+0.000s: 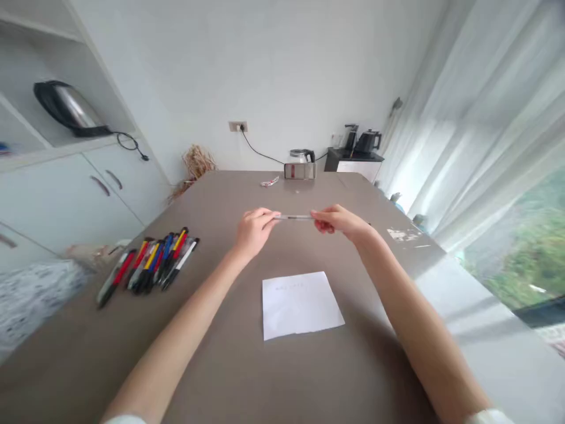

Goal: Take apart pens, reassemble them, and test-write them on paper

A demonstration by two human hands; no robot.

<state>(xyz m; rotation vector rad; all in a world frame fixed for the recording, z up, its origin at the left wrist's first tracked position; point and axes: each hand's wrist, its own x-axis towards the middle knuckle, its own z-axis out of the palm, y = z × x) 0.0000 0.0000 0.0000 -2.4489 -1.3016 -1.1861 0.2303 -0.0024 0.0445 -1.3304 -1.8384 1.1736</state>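
Observation:
A slim, pale pen (pixel 293 217) is stretched level between my two hands above the table. My left hand (pixel 256 228) pinches its left end between thumb and fingers. On the other end, the fingers of my right hand (pixel 333 219) are closed, hiding part of it. Below and nearer to me lies a white sheet of paper (pixel 302 305) with faint marks near its top edge. Left of my left arm is a pile of several markers (pixel 154 259) in red, yellow, blue, black and white.
The brown table (pixel 220 377) reaches toward the wall. At its far end are a metallic box (pixel 300 171), a glass pot (pixel 302 155) and a small red-white item (pixel 269 182). A kettle (pixel 73 109) sits on the left shelf. Curtains (pixel 477 112) hang on the right.

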